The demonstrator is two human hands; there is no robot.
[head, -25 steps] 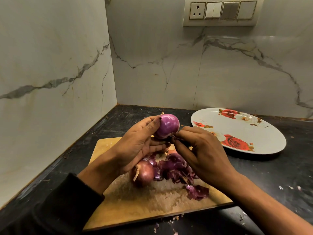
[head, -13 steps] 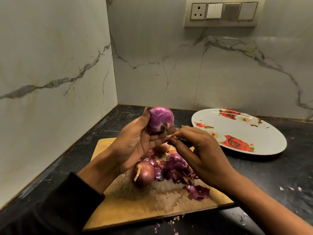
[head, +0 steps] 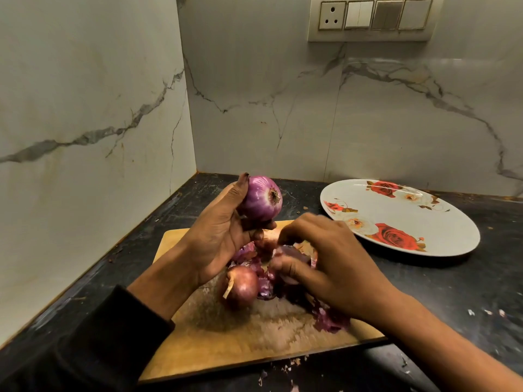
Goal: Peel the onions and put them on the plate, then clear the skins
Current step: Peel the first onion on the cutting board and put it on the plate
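Left hand (head: 223, 236): raised above the board, fingers curled round peeled onion (head: 261, 200), root end facing the camera.
Right hand (head: 331, 267): blurred, low over skins (head: 331, 323); its grasp cannot be told.
Unpeeled onion (head: 240, 287): on cutting board (head: 226, 340), beside the skins.
Plate (head: 441, 239): bare, right of the board.
Advice: check for leftover skin near the root, then set it on the plate.
Surface: dark countertop (head: 452, 292), flecked.
Room: marble-look corner walls (head: 85, 108), switch panel (head: 373, 18).

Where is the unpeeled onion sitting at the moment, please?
In the head view the unpeeled onion lies on the wooden cutting board, left of the pile of purple skins and just below the left hand.
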